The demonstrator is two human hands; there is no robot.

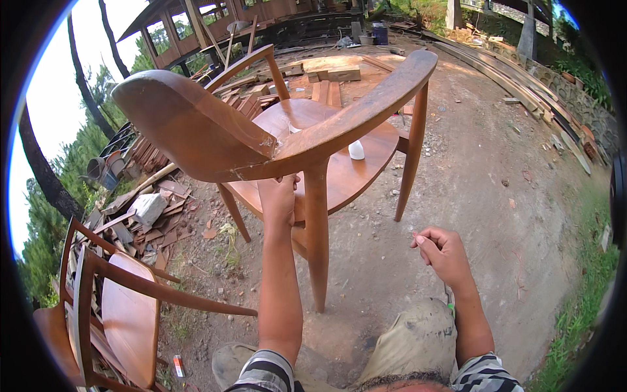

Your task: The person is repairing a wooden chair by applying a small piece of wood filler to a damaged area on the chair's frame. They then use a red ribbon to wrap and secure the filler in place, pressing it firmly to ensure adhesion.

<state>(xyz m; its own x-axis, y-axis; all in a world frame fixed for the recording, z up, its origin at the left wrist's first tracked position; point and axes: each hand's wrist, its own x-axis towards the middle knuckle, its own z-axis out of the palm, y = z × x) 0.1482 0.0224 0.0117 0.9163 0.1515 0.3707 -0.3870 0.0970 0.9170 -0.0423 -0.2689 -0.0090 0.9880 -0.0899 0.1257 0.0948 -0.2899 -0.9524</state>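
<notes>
A brown wooden armchair (379,163) stands before me, its curved backrest (196,127) and armrest (366,117) turned toward me. My left hand (279,196) is curled up against the underside where the backrest meets the armrest, beside a rear leg (317,235). What its fingers hold, if anything, is hidden. Pale marks run along that joint. On the seat sits a small white rounded object (356,150), partly behind the armrest. Over the ground to the right of the chair is my right hand (443,253), fingers pinched together. Whatever lies between those fingertips is too small to name.
A second wooden chair (130,313) lies tipped at the lower left. Broken tiles, a pale stone block (149,209) and wood scraps are heaped behind it. Long planks (509,78) line the right edge. Cut boards (333,72) lie beyond the armchair, near a wooden building (189,29).
</notes>
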